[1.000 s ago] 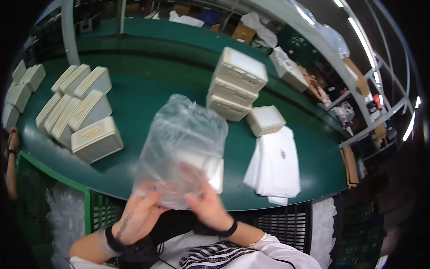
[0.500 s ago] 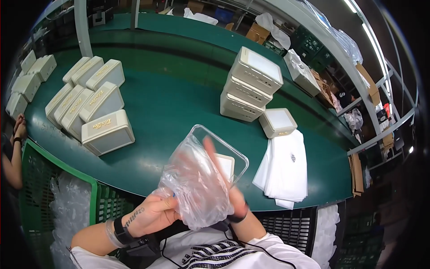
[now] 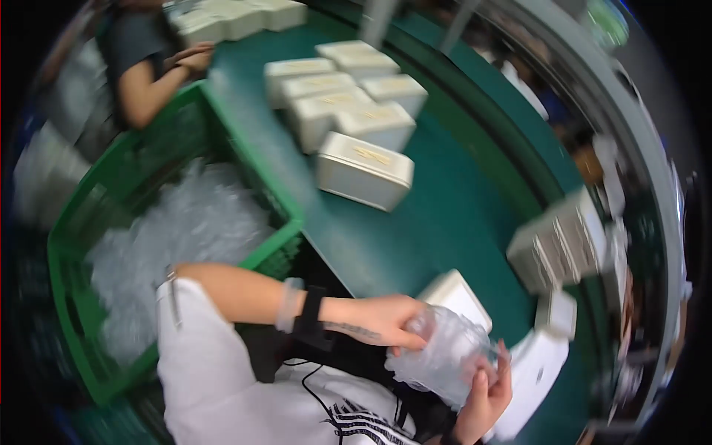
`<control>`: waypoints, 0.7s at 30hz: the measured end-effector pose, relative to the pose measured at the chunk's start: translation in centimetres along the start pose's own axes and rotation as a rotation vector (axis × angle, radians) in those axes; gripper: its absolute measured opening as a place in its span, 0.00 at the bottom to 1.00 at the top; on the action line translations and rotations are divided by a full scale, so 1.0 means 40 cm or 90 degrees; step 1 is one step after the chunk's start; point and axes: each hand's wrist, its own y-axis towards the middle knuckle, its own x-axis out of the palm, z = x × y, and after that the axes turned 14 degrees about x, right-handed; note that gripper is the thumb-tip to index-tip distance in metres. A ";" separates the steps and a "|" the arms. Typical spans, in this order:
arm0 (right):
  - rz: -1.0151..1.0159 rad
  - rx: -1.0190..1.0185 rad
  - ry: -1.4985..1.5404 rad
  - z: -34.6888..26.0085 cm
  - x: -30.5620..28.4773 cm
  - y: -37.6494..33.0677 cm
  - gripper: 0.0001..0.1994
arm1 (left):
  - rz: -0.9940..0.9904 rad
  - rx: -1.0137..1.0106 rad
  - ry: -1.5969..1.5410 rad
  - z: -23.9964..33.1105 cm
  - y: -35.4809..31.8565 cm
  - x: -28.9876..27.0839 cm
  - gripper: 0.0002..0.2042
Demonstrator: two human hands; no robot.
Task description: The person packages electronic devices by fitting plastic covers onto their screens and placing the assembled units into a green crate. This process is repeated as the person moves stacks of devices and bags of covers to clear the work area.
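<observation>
A crumpled clear plastic bag (image 3: 441, 360) hangs between my hands at the table's near edge. My left hand (image 3: 389, 320) pinches its left side with thumb and fingers. On the other side my right hand (image 3: 488, 393) is curled with its fingertips against the bag. Whether a clear case is inside the bag cannot be made out through the folds and blur. Just behind the bag lies a cream box (image 3: 461, 297) with a white face, partly hidden by it. White flat sleeves (image 3: 538, 374) lie to the right of my right hand.
A green crate (image 3: 278, 241) of clear plastic pieces (image 3: 185, 222) stands at my left. Cream boxes with gold lettering (image 3: 363, 170) sit on the green table (image 3: 437, 222). More boxes are stacked (image 3: 560, 241) at right, near a single box (image 3: 556, 313). Another person's arm (image 3: 152, 85) rests at far left.
My view has swung left, so the table's things appear shifted right and the crate shows more. The bag is now bunched smaller, and the clear rectangular case behind it no longer shows distinctly.
</observation>
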 end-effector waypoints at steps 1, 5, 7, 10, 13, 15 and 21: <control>-0.044 -0.022 -0.006 0.006 0.010 0.020 0.39 | -0.010 -0.016 0.093 0.021 0.008 -0.002 0.09; 0.011 -0.110 0.279 0.027 0.036 0.051 0.16 | 0.179 0.087 0.194 0.045 -0.025 -0.056 0.08; 0.024 -0.112 0.320 0.036 0.016 0.071 0.22 | 0.430 0.208 0.128 0.069 -0.050 -0.107 0.07; 0.109 -0.156 0.363 -0.009 0.012 0.060 0.23 | 0.840 0.543 0.382 0.141 -0.143 -0.242 0.09; 0.157 -0.163 0.392 -0.024 -0.005 0.053 0.24 | 1.194 0.540 0.782 0.209 -0.376 -0.394 0.16; 0.159 -0.154 0.438 -0.020 0.014 0.049 0.24 | 1.245 0.537 0.978 0.186 -0.531 -0.461 0.13; 0.100 -0.101 0.474 -0.026 0.073 0.065 0.30 | 0.372 -0.566 0.879 -0.029 -0.806 -0.519 0.14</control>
